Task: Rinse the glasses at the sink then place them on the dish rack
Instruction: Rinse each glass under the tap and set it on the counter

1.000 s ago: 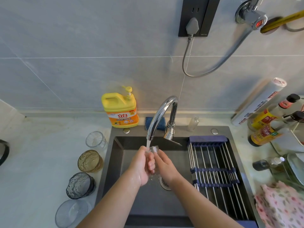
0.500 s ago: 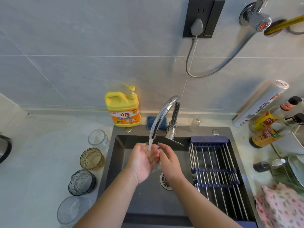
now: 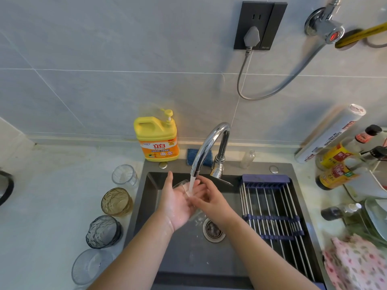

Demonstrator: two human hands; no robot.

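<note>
The small clear glass (image 3: 180, 184) lies tilted in the upturned left hand (image 3: 178, 206), directly under the water stream (image 3: 191, 183) that falls from the curved chrome tap (image 3: 209, 143) over the dark grey sink (image 3: 150, 216). The left hand cradles the glass in a cupped palm, thumb straight up beside the rim. The right hand (image 3: 213, 199) reaches in from the opposite side, and its bent fingers rest over the glass in the water; whether they grip it cannot be told. Both hands are wet. The round steel drain (image 3: 213, 229) sits just below the hands. The roll-up dish rack (image 3: 272, 206) of steel rods and blue bars spans the right part of the sink. On the pale bench (image 3: 41, 206) left of the sink, four more glasses stand in a row: a clear tumbler (image 3: 125, 174), an amber textured glass (image 3: 116, 201), a grey textured glass (image 3: 103, 231) and a wide clear glass (image 3: 92, 266). A yellow detergent bottle (image 3: 157, 139) stands at the wall behind the sink, with a blue sponge (image 3: 193, 155) near it.
</note>
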